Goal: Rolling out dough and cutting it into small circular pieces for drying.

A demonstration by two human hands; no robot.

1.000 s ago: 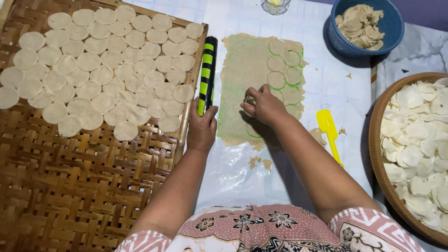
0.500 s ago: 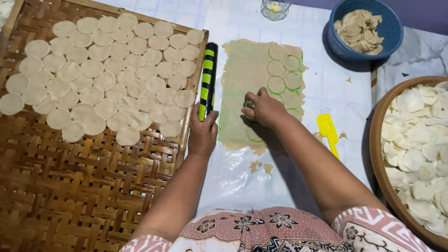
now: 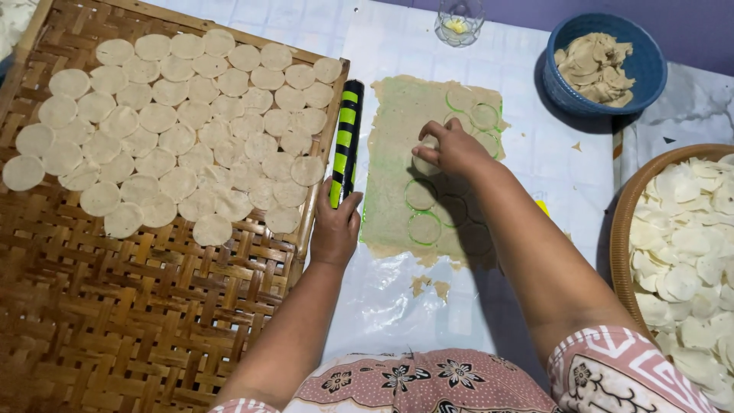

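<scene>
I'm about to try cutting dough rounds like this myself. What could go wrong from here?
1. The right hand presses a cutter near earlier holes in the dough sheet; an overlap would likely spoil a round.
2. The left hand rests at the end of the striped roller; a nudge might roll it onto the sheet.
3. Rounds on the woven tray overlap and may stick together.
</scene>
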